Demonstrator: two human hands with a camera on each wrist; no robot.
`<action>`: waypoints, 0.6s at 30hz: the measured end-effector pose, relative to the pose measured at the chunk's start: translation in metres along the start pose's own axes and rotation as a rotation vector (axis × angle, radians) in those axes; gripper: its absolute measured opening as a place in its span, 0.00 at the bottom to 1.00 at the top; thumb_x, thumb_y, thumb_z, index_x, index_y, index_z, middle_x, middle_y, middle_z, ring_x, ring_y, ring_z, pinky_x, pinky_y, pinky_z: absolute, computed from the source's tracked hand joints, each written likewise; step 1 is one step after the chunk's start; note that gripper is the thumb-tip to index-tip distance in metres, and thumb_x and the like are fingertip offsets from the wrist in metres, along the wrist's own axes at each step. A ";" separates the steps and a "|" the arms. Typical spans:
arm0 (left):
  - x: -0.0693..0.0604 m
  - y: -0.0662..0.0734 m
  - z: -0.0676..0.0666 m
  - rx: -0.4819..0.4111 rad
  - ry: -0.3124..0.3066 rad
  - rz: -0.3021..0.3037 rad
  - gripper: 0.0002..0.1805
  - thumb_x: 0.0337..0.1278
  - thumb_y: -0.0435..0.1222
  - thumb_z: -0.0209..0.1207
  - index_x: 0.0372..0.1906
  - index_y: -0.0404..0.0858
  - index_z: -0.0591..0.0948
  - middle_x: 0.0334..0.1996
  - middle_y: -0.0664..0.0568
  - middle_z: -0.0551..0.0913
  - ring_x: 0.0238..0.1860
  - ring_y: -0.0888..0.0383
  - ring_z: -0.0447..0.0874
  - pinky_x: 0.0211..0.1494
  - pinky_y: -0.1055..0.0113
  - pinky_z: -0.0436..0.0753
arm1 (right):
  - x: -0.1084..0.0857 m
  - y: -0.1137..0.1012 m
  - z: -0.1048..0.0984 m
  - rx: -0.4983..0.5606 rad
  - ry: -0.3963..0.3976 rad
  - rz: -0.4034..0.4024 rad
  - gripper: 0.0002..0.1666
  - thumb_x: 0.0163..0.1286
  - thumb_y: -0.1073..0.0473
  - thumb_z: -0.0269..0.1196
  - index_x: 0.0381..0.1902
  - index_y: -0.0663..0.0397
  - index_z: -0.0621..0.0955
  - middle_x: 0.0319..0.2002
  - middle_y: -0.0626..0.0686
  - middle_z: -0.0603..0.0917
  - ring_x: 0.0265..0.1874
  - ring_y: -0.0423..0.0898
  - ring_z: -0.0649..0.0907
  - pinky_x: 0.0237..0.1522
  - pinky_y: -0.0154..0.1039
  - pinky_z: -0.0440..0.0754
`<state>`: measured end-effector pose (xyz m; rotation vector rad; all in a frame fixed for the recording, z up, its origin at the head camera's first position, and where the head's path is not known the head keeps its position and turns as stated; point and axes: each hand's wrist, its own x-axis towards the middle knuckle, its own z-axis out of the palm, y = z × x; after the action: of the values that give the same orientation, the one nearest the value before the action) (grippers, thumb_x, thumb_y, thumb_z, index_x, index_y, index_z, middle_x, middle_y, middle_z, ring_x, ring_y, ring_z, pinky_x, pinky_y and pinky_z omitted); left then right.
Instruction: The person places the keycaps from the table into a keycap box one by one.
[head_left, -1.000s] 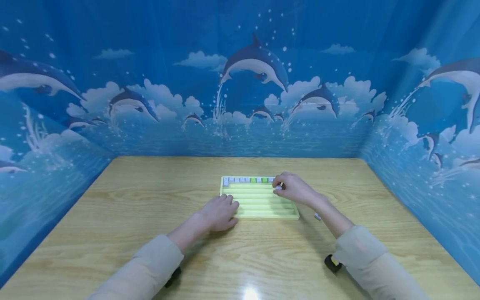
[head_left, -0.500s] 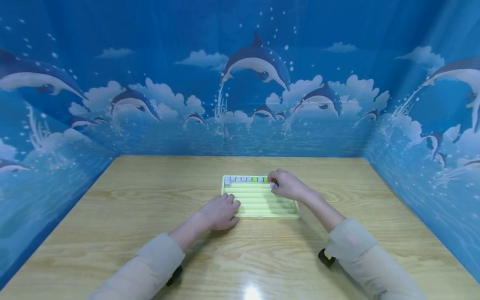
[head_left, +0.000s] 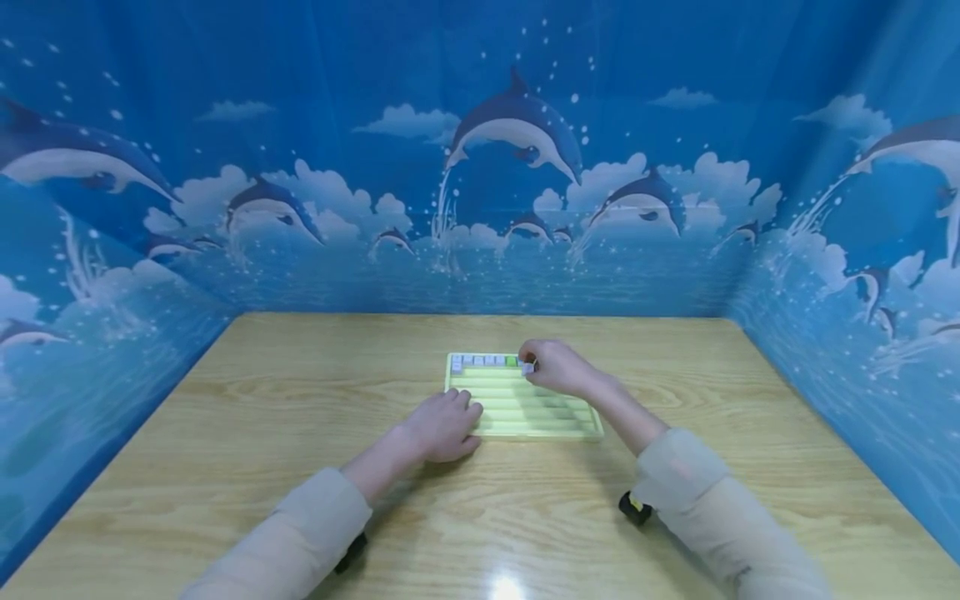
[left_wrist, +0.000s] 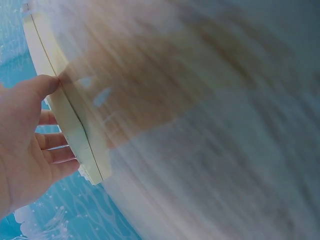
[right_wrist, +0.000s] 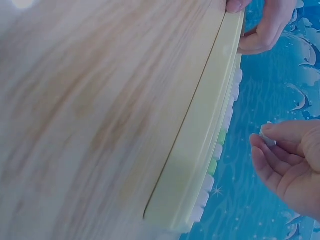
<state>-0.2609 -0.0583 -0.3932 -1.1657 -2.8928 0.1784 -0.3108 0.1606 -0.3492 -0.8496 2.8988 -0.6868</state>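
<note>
A pale green ridged tray (head_left: 536,410) lies on the table in the head view. White and green keycaps (head_left: 489,361) line its back row, and one white keycap sits at the left of the row below. My left hand (head_left: 447,427) grips the tray's front left corner; its thumb (left_wrist: 49,85) is against the front side in the left wrist view. My right hand (head_left: 561,367) is over the back of the tray, pinching a white keycap (right_wrist: 268,137) between thumb and fingertips. It hides the right part of the back row in the head view.
The wooden table (head_left: 315,367) spreads around the tray. A blue curtain (head_left: 360,275) with dolphins stands behind and at both sides. A black strap piece (head_left: 635,507) shows under the right sleeve.
My right hand has moved left along the tray's back row with the keycap pinched in it. My left hand has stayed at the tray's corner.
</note>
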 end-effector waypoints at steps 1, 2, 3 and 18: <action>0.000 0.000 0.000 0.002 0.001 -0.001 0.15 0.61 0.48 0.52 0.39 0.39 0.73 0.34 0.49 0.71 0.37 0.55 0.70 0.43 0.62 0.74 | 0.002 0.000 0.001 0.004 0.001 -0.008 0.14 0.59 0.71 0.59 0.44 0.67 0.78 0.37 0.56 0.81 0.34 0.47 0.79 0.38 0.40 0.79; 0.000 0.000 0.000 0.002 0.001 -0.001 0.15 0.61 0.48 0.52 0.39 0.39 0.73 0.34 0.50 0.71 0.37 0.55 0.70 0.42 0.62 0.74 | 0.004 -0.001 0.002 0.009 0.006 -0.016 0.13 0.58 0.71 0.59 0.43 0.67 0.79 0.36 0.56 0.82 0.34 0.46 0.79 0.37 0.40 0.79; 0.000 0.000 0.000 0.000 0.003 -0.001 0.15 0.61 0.48 0.52 0.38 0.39 0.73 0.33 0.50 0.71 0.36 0.55 0.70 0.42 0.62 0.74 | 0.006 -0.001 0.003 0.006 0.015 -0.026 0.12 0.58 0.71 0.60 0.42 0.67 0.79 0.36 0.56 0.82 0.33 0.46 0.79 0.37 0.39 0.79; -0.001 0.002 -0.001 0.018 -0.003 0.000 0.16 0.62 0.49 0.52 0.39 0.38 0.74 0.34 0.49 0.72 0.37 0.55 0.70 0.43 0.61 0.74 | 0.028 -0.002 0.014 0.060 0.035 -0.062 0.08 0.55 0.69 0.64 0.35 0.63 0.81 0.30 0.52 0.81 0.32 0.45 0.79 0.38 0.37 0.78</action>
<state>-0.2591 -0.0578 -0.3921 -1.1632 -2.8870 0.2062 -0.3313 0.1389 -0.3583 -0.9340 2.8770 -0.7967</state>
